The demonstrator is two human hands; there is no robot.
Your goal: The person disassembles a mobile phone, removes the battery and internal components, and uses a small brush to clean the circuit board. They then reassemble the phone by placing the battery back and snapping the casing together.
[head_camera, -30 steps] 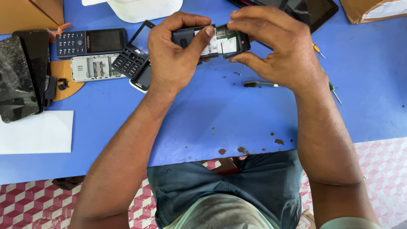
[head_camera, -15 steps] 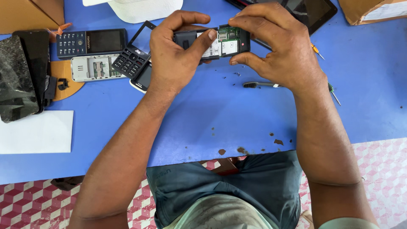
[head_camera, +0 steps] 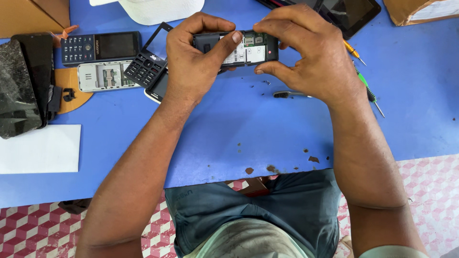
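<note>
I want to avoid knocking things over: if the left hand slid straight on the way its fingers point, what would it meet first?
The left hand points up and right, gripping the opened phone. Beyond that, probably the white container at the table's far edge, though depth is hard to judge.

Premises are presenting as a mobile phone repair workshop. A blue worktable (head_camera: 420, 95) is carrying dismantled keypad phones (head_camera: 103, 62), a cracked touchscreen (head_camera: 16, 95) and small screwdrivers (head_camera: 368, 91), while an opened handset (head_camera: 244, 48) is exposing its circuit board.
</note>
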